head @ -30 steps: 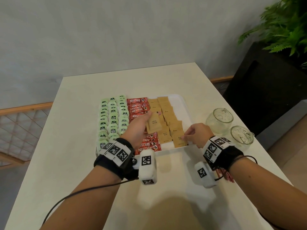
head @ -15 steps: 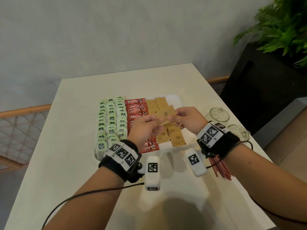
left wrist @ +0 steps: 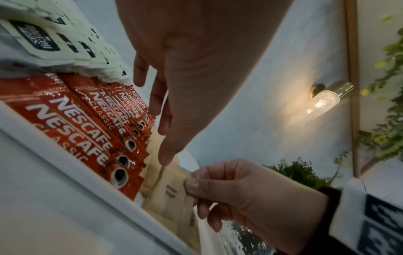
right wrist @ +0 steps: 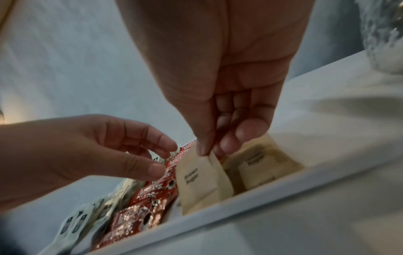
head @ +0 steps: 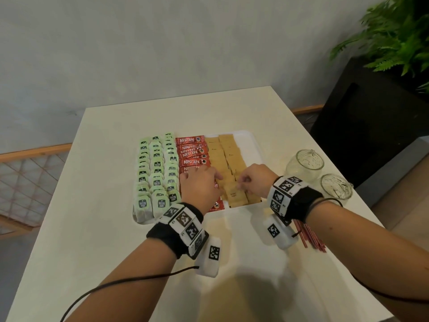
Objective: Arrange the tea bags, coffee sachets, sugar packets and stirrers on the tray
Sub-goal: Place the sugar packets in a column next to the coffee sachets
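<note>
Brown sugar packet (right wrist: 197, 181), printed "Brown Sugar", held at its top corner by the right hand (head: 256, 182): thumb and forefinger pinched on the paper, other fingers curled behind. In the right wrist view the packet hangs at frame centre, its lower edge down inside the near rim of the tray (head: 255, 145), at the near end of the sugar column.

Left hand (head: 200, 185) just left of it, over the red sachets. Fingers loosely bent and spread, holding nothing; in the left wrist view the thumb tip sits right by the packet's upper edge, but contact cannot be told.

Sugar packets (head: 228, 156) run in two overlapping columns up the centre-right of the tray. Coffee sachets (head: 192, 154), red, marked "Nescafe Classic", form one column to their left, partly hidden under the left hand. Tea bags (head: 156, 173), pale green tags, fill three columns at the tray's left side. A strip of bare white tray shows right of the sugar.

Tray sits mid-frame in the head view on a cream table (head: 92, 205). Red stirrers (head: 310, 237) lie on the table lower right of the tray, partly under the right wrist. Two empty glass jars (head: 304, 162) stand right of the tray. Fern (head: 394, 36) in a dark planter, upper right corner. Wall lamp (left wrist: 322, 101) lit, right side of the left wrist view.
</note>
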